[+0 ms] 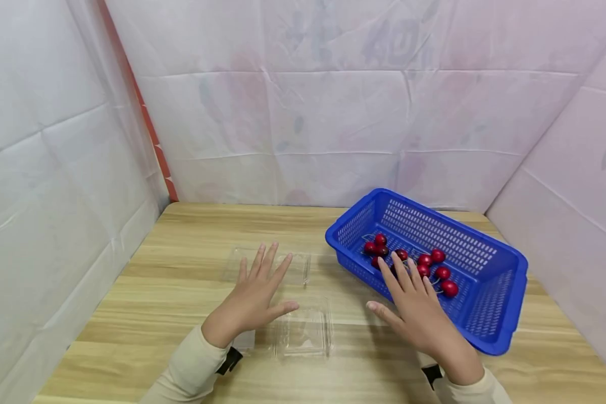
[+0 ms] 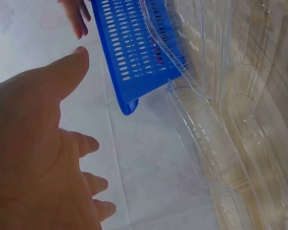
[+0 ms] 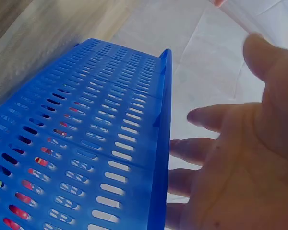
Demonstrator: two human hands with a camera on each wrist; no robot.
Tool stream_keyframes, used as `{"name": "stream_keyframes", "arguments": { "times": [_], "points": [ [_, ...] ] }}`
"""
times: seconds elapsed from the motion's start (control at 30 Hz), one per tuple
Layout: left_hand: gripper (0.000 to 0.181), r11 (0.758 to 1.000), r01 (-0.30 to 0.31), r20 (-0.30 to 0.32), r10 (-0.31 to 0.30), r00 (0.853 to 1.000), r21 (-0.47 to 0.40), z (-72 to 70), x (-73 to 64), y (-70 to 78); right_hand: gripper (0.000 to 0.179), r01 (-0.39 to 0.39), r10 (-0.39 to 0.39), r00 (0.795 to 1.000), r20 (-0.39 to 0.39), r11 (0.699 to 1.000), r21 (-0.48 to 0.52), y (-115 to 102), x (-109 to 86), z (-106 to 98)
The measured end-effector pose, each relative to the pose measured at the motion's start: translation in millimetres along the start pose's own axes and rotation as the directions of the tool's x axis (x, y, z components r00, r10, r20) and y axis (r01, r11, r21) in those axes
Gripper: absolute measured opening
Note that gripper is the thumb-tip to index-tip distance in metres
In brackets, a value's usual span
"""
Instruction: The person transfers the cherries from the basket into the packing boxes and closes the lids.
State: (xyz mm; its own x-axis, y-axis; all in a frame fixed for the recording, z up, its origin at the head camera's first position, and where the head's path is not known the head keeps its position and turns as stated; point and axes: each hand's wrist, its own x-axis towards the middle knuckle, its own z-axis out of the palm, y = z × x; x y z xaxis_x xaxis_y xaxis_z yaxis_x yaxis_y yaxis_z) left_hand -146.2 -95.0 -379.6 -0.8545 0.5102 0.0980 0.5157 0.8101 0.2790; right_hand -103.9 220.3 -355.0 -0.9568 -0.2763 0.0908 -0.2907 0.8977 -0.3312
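My left hand [image 1: 252, 297] is spread with straight fingers over clear plastic clamshell boxes [image 1: 305, 331] and holds nothing. One box lies nearer me, and another clear plastic piece [image 1: 298, 269] sits behind it, partly covered by the fingers. My right hand [image 1: 416, 311], also spread and holding nothing, hovers at the near rim of a blue perforated basket [image 1: 500, 297]. Inside the basket are several red cherries [image 1: 449, 288] with stems, some hidden behind my right fingers. The left wrist view shows the clear box walls [image 2: 201, 129] beneath the palm.
The wood-grain table [image 1: 146, 314] is bounded by white cloth walls [image 1: 333, 123] at the back and on both sides. The basket stands at a slant at the right, close to the back wall. A red strip [image 1: 154, 134] runs down the back left corner.
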Motion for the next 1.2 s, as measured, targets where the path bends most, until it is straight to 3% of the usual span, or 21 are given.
{"name": "stream_keyframes", "arguments": {
  "times": [0.1, 0.17, 0.23, 0.3, 0.37, 0.43, 0.57, 0.6, 0.73, 0.93, 1.07, 1.2],
  "points": [
    [0.084, 1.000, -0.023, -0.040, 0.023, 0.999, 0.001, -0.5, 1.7, -3.7, 0.073, 0.045, -0.045, 0.996, -0.075, 0.999, -0.005, -0.7, 1.1, -2.7],
    [0.079, 0.999, -0.051, -0.124, 0.052, 0.991, 0.012, -2.4, 4.5, -7.9, 0.068, 0.085, -0.088, 0.987, -0.137, 0.996, -0.022, -0.8, 2.4, -4.5],
    [0.070, 0.997, -0.074, -0.245, 0.077, 0.967, 0.023, -6.0, 7.7, -13.6, 0.064, 0.127, -0.132, 0.971, -0.199, 0.991, -0.042, -0.7, 3.8, -6.7],
    [0.058, 0.997, -0.080, -0.361, 0.083, 0.929, 0.023, -11.2, 10.2, -19.9, 0.059, 0.159, -0.170, 0.952, -0.253, 0.985, -0.063, -1.0, 5.1, -9.4],
    [0.046, 0.998, -0.066, -0.442, 0.062, 0.895, 0.006, -16.1, 11.6, -27.1, 0.053, 0.194, -0.211, 0.928, -0.308, 0.977, -0.084, -1.8, 6.1, -12.4],
    [0.035, 0.999, -0.036, -0.486, 0.015, 0.874, -0.034, -20.4, 12.0, -34.4, 0.049, 0.229, -0.253, 0.896, -0.366, 0.967, -0.109, -2.4, 6.6, -15.5],
    [0.020, 0.994, 0.040, -0.508, -0.084, 0.857, -0.097, -23.0, 10.9, -50.1, 0.043, 0.291, -0.329, 0.824, -0.461, 0.944, -0.153, -4.5, 8.4, -22.9],
    [0.017, 0.993, 0.051, -0.509, -0.100, 0.855, -0.110, -22.7, 10.4, -53.9, 0.042, 0.295, -0.333, 0.815, -0.474, 0.943, -0.156, -4.9, 8.7, -24.8],
    [0.010, 0.985, 0.079, -0.478, -0.142, 0.867, -0.150, -17.1, 10.1, -69.2, 0.037, 0.303, -0.337, 0.799, -0.499, 0.941, -0.151, -6.6, 10.6, -31.5],
    [0.017, 0.971, 0.145, -0.302, -0.198, 0.933, -0.189, -6.6, 12.4, -82.2, 0.037, 0.325, -0.368, 0.789, -0.492, 0.930, -0.174, -7.9, 16.3, -39.5],
    [0.022, 0.977, 0.122, -0.189, -0.155, 0.970, -0.173, 0.2, 16.5, -84.0, 0.034, 0.311, -0.356, 0.809, -0.468, 0.934, -0.175, -7.9, 21.4, -44.2],
    [0.025, 0.985, 0.055, -0.126, -0.076, 0.989, -0.162, 5.8, 20.3, -81.4, 0.030, 0.282, -0.329, 0.831, -0.448, 0.944, -0.169, -8.5, 28.6, -51.5]
  ]
}}
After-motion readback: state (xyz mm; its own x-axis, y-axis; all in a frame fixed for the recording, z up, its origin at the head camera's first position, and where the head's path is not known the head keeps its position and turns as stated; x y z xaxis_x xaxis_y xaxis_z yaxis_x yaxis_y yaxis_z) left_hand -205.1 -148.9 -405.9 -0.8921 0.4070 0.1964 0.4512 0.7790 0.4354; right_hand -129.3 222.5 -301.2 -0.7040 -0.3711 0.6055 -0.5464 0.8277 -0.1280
